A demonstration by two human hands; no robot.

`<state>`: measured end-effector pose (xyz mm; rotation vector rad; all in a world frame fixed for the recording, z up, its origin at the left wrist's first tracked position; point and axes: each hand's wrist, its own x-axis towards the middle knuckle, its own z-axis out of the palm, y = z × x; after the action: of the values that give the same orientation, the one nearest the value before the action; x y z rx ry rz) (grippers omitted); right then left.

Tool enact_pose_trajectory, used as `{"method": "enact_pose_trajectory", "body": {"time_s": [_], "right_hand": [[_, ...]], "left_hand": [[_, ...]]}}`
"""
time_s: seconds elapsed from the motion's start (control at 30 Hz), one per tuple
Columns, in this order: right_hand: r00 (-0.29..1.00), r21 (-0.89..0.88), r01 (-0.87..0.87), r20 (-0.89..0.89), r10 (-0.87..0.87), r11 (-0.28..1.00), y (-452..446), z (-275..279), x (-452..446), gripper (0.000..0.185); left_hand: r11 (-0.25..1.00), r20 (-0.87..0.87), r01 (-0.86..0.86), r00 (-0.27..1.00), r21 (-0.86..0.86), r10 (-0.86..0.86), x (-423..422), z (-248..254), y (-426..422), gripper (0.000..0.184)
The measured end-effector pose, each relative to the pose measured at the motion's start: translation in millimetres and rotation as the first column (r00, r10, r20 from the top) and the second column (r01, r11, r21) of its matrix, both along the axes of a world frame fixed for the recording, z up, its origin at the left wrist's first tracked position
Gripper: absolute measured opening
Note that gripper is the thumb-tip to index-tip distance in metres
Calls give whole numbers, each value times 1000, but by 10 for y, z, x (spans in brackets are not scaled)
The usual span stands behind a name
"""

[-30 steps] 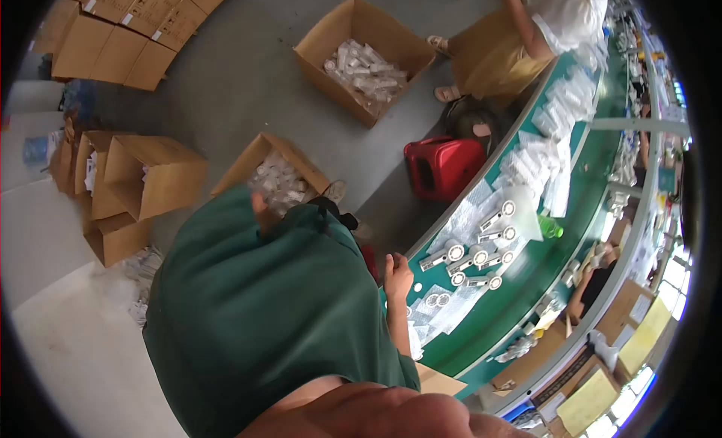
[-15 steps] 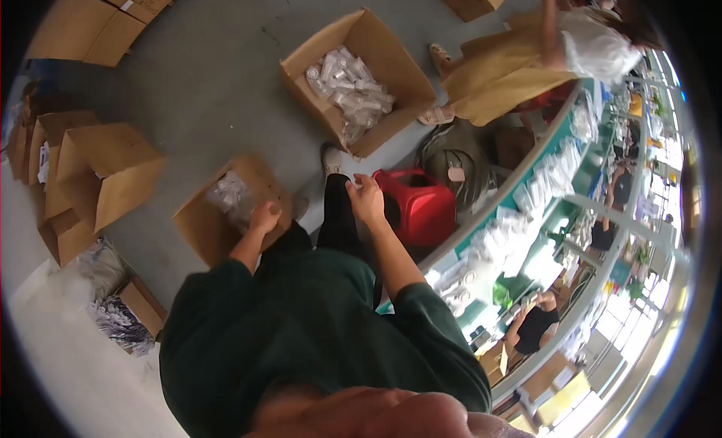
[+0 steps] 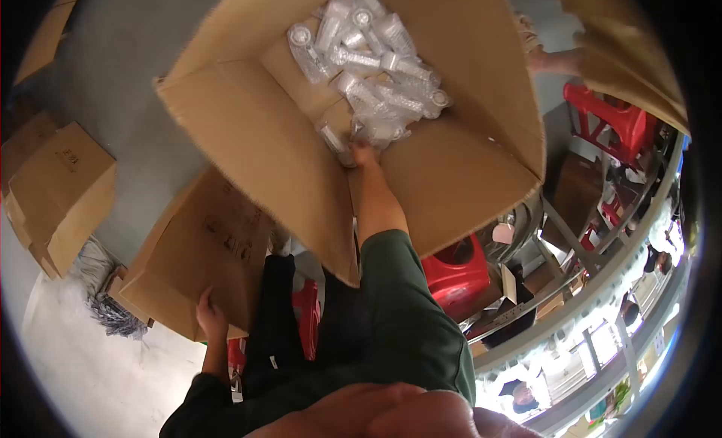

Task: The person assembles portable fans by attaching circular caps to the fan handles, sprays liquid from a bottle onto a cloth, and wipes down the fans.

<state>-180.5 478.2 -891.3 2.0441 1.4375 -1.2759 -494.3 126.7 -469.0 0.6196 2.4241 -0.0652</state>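
Note:
A large open cardboard box (image 3: 241, 114) fills the upper middle, with several bubble-wrapped parts (image 3: 376, 77) piled at its bottom. My right hand (image 3: 364, 153) reaches down inside it, at the near edge of the pile, touching or close to a wrapped piece; its fingers are mostly hidden. At the lower left, my left hand (image 3: 211, 314) is beside the outer side of a smaller cardboard box (image 3: 195, 250), fingers slightly spread and apparently holding nothing.
A red stool (image 3: 455, 276) stands right of my right arm, and another red stool (image 3: 617, 122) is farther right. Part of a person in a tan garment (image 3: 632, 47) shows at upper right. Open boxes (image 3: 60, 190) stand on the left. Metal framing (image 3: 541, 340) curves along the right.
The large box now appears much nearer, and my right hand has gone down into it. My left hand has moved from the smaller box's opening to its outer side.

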Motion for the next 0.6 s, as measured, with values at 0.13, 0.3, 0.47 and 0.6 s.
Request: {"method": "enact_pose_trajectory", "body": {"time_s": [0.13, 0.3, 0.47, 0.6], "right_hand": [[997, 237, -77, -6, 81, 969, -98, -220, 55, 68], [991, 163, 124, 26, -130, 979, -52, 254, -109, 71], [917, 325, 381, -13, -398, 866, 222, 1517, -381, 62], [883, 562, 464, -357, -305, 685, 230, 2313, -297, 55]], "left_hand": [[999, 46, -41, 998, 15, 40, -7, -36, 131, 32], [998, 43, 17, 999, -52, -15, -53, 4, 139, 30], [997, 69, 55, 996, -54, -51, -87, 56, 178, 31], [983, 108, 165, 982, -75, -157, -182, -93, -34, 37]]}}
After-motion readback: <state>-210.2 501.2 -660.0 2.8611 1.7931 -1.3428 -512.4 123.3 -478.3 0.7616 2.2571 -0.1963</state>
